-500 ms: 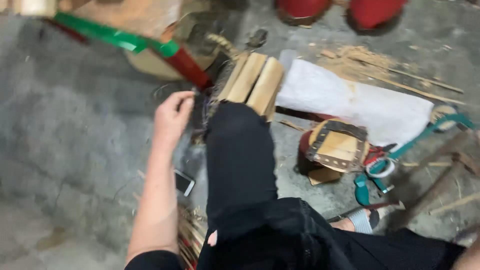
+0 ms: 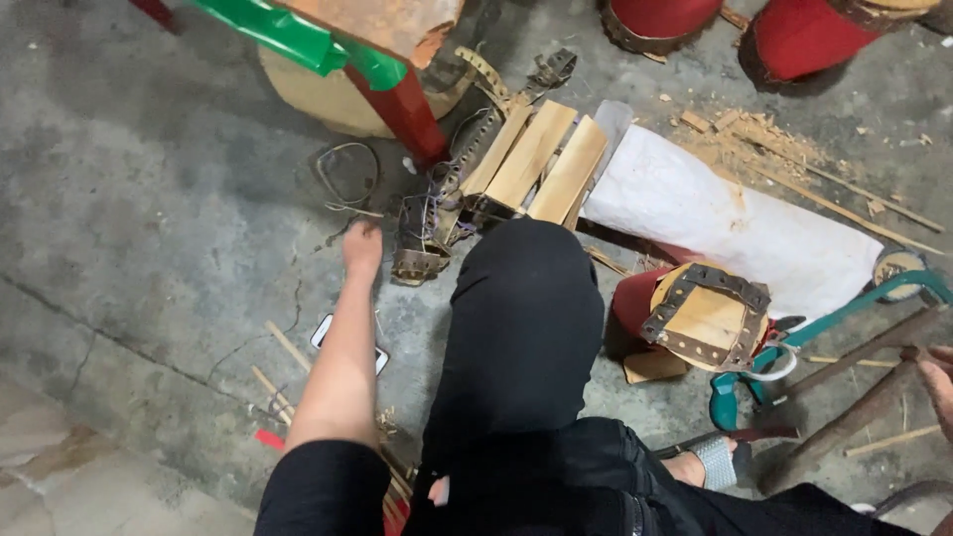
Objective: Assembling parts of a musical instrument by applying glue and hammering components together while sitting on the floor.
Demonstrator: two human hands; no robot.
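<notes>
While the head camera looks down past a black-trousered knee (image 2: 521, 328), the left hand (image 2: 362, 246) reaches onto the grey concrete floor (image 2: 149, 199), fingers curled under so I cannot tell whether it grips anything. It lies just beside a brown studded leather strap piece (image 2: 417, 260), below a loop of thin wire (image 2: 347, 174). Pale wooden slats (image 2: 536, 159) sit near. Only the right hand's (image 2: 938, 387) edge shows, its grip unclear.

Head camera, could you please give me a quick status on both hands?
Left hand down on the concrete floor, reaching toward the strap bundle. Right hand barely in view at the edge; grip unclear. Black-clad knee between them.
</notes>
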